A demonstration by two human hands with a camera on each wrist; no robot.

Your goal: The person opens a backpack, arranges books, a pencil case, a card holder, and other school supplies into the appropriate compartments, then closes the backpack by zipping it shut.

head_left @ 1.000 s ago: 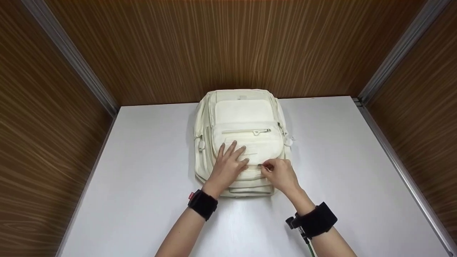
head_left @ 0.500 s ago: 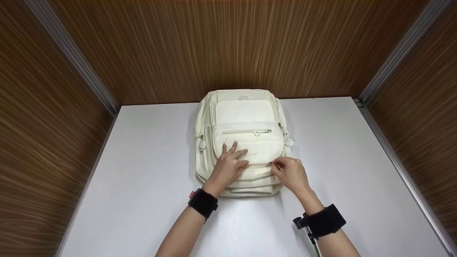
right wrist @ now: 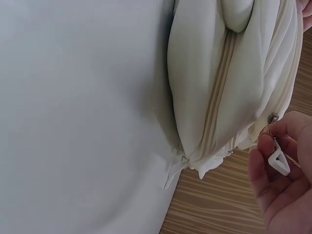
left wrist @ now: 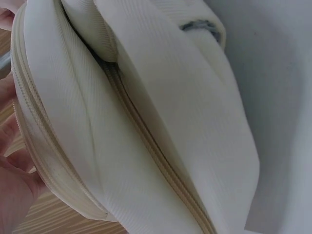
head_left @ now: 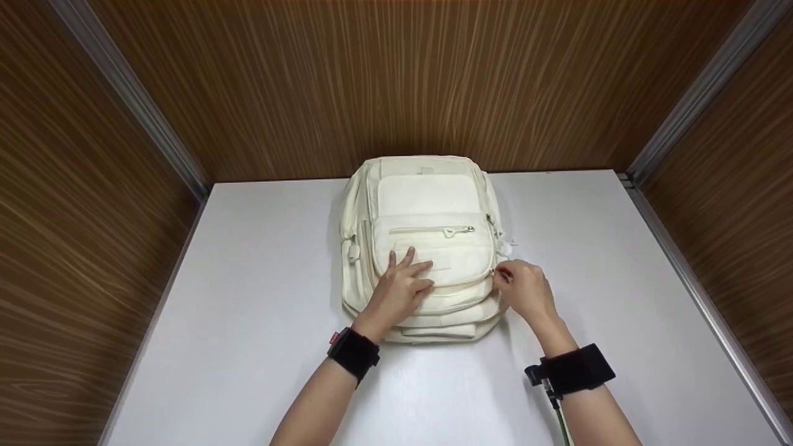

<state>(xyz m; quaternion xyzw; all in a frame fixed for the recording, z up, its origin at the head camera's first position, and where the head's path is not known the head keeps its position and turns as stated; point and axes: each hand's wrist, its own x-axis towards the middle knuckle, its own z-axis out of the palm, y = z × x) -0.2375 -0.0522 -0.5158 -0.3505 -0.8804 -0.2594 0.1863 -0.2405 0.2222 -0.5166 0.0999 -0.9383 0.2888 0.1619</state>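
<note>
A cream backpack (head_left: 427,195) lies front side up, its top toward the back wall. My left hand (head_left: 396,291) rests on its front pocket with the fingers spread. At the pocket's lower right corner, my right hand (head_left: 525,286) pinches a zipper pull. The right wrist view shows that zipper's metal slider (right wrist: 272,118) just above the fingertips, and its white triangular pull tab (right wrist: 279,162) hangs in the curled fingers. A second zipper (head_left: 433,230) runs straight across the pocket above the left hand. In the left wrist view, fingers (left wrist: 14,190) lie along the pocket's edge.
The backpack lies on a white table (head_left: 260,266) near its back edge. Wood-grain panels (head_left: 396,80) stand behind and at both sides, with metal rails at the corners. A green cable (head_left: 562,424) trails from the right wrist strap (head_left: 579,371).
My right hand has drawn the zipper slider rightward along the pocket's lower edge and up round the corner. My left hand has stayed on the pocket, nearly still.
</note>
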